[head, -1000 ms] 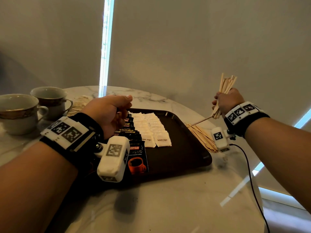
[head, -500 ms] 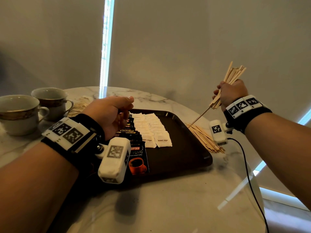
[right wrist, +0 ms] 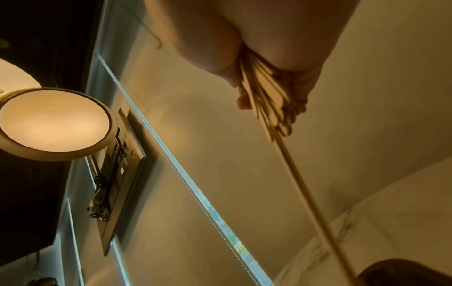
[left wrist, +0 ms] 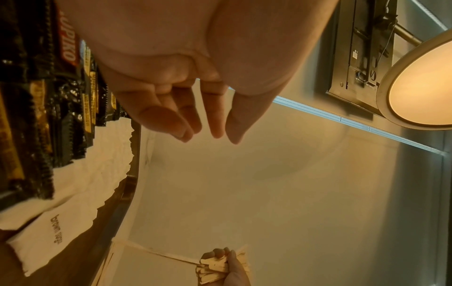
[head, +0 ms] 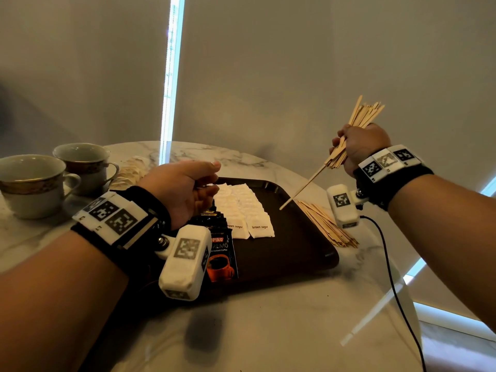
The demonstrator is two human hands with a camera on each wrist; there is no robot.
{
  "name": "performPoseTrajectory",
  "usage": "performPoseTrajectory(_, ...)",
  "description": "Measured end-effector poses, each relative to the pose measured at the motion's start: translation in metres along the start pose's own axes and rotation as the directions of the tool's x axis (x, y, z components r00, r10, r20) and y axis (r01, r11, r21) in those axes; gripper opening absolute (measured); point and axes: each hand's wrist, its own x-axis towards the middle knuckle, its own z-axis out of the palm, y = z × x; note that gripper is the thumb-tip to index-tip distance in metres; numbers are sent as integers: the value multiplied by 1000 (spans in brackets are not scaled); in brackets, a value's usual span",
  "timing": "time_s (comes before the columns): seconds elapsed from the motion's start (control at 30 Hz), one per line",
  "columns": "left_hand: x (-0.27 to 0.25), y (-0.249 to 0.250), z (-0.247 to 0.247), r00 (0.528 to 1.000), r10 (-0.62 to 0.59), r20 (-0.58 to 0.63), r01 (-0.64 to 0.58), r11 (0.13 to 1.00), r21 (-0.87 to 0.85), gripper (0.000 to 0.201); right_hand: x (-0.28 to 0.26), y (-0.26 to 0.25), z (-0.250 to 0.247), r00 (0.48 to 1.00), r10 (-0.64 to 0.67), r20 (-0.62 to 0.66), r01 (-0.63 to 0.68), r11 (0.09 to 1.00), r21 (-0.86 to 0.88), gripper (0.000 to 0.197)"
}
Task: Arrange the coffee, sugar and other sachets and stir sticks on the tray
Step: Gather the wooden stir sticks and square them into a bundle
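Observation:
A dark brown tray [head: 295, 251] holds a row of black coffee sachets [head: 221, 253] and two rows of white brown-sugar sachets [head: 241, 205]. My left hand [head: 209, 181] hovers over the coffee row with relaxed fingers [left wrist: 215, 127] and holds nothing. My right hand [head: 359, 146] is raised above the tray's right rim and grips a bundle of wooden stir sticks [head: 362, 115]. One stick [head: 303, 189] has slid down out of the bundle, and its tip hangs over the tray. More stir sticks [head: 324, 224] lie in a loose pile by the tray's right edge.
Two gold-rimmed cups [head: 32, 183] [head: 83, 165] stand at the left on the round marble table [head: 268, 331]. A heap of pale sachets [head: 128, 170] lies behind my left hand. A black cable [head: 389, 264] hangs from my right wrist near the table's right edge.
My right hand has risen with the bundle of stir sticks, and the one loose stick has come up with it. My left hand has barely moved.

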Motion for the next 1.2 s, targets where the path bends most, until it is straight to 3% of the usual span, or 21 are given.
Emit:
performPoseTrajectory(0.17, 0, -2, 3, 999, 25, 26, -26, 1000, 16, 6, -12, -12, 10, 984, 130, 123, -144, 983, 112, 14)
performPoseTrajectory(0.37, -5, -3, 8, 995, 51, 83, -55, 997, 45, 3, -39, -28, 31, 921, 219, 323, -295, 932, 210, 21)
performPoseTrajectory(0.47, -8, -3, 9, 993, 37, 110, -44, 997, 57, 8, -59, -32, 42, 879, 241, 412, -359, 903, 237, 21)
performPoseTrajectory(0.63, -14, -3, 14, 972, -62, 225, 39, 994, 106, 40, -91, -36, 58, 830, 242, 502, -398, 888, 230, 20)
performPoseTrajectory(0.8, -23, -2, 17, 923, -146, 357, 72, 974, 213, 31, -108, -36, 72, 807, 242, 539, -419, 878, 232, 22)
performPoseTrajectory(0.97, -26, -2, 17, 946, -131, 296, 64, 972, 225, 27, -111, -30, 77, 801, 230, 553, -443, 849, 288, 21)
performPoseTrajectory(1.1, -23, 3, 14, 966, -124, 227, 84, 980, 179, 25, -98, -27, 66, 829, 214, 517, -488, 727, 482, 27)
performPoseTrajectory(1.2, -19, 4, 11, 981, -123, 153, 104, 986, 128, 26, -113, -18, 55, 772, 203, 603, -546, 697, 465, 26)
